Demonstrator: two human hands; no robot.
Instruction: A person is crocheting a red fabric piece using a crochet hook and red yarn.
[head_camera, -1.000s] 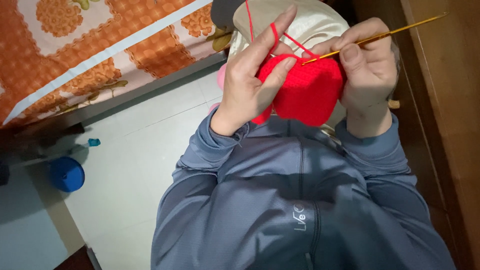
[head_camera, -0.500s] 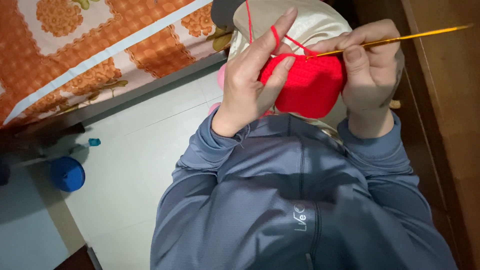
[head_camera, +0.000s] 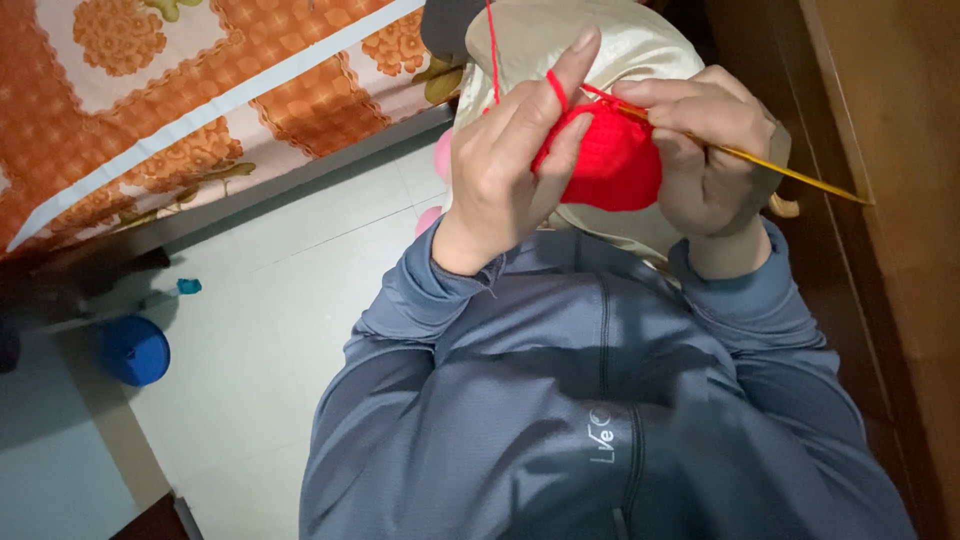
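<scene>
Seen from above, looking down past a grey-blue zipped top (head_camera: 600, 420) to two bare hands held close together near the middle of the view.

Left hand (head_camera: 510, 165) curled around the left edge of a red crochet piece (head_camera: 605, 165), thumb and lower fingers closed on it, forefinger raised and stretched toward the far side with a strand of red yarn (head_camera: 492, 50) looped over it and running away off the far edge.

Right hand (head_camera: 705, 150) closed in a pinch on a thin yellow crochet hook (head_camera: 790, 172), fingers bunched tightly round the shaft, also touching the right side of the red piece. Hook tip buried at the top edge of the red piece, between the two hands; handle slanting out to the right and slightly nearer.

Red crochet piece held up between both hands, just above a lap covered in shiny cream fabric (head_camera: 640, 45).

To the left, pale floor tiles (head_camera: 280, 330). On them, well apart from the hands, a round blue lid (head_camera: 135, 350) and a small teal scrap (head_camera: 189, 286). Far left, a bed with an orange flowered cover (head_camera: 180, 90). Along the right edge, brown wooden furniture (head_camera: 890, 120).
</scene>
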